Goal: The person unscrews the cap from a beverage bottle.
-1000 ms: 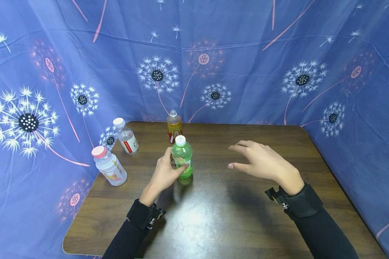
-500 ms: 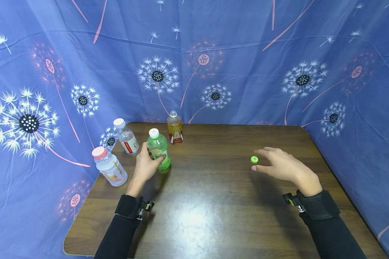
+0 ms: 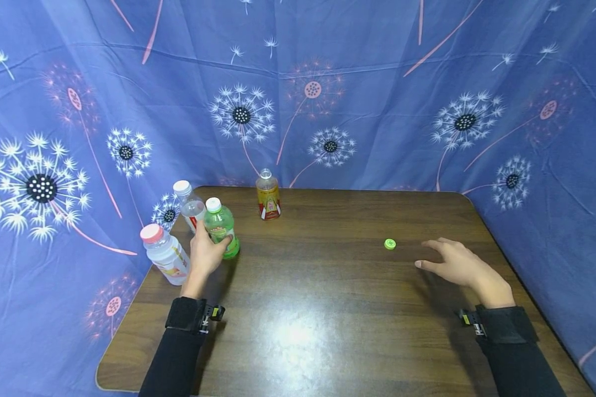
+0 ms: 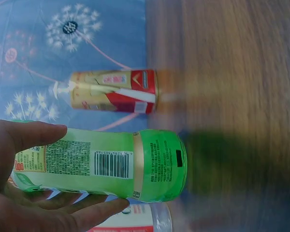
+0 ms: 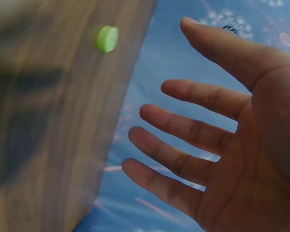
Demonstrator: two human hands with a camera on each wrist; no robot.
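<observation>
Behind a glossy brown table [image 3: 338, 309], blue dandelion-print cloth [image 3: 387, 99]. Grips the green bottle [image 3: 219, 223] in the left hand [image 3: 205, 258], thumb and fingers wrapped round its middle, probably for steadiness, roughly upright, just beside the clear bottle [image 3: 192, 208]; contact with the tabletop unclear. Holds the right hand [image 3: 467, 270] near the green cap [image 3: 389, 243], fingers loosely extended and released, perhaps to avoid knocking it.
</observation>
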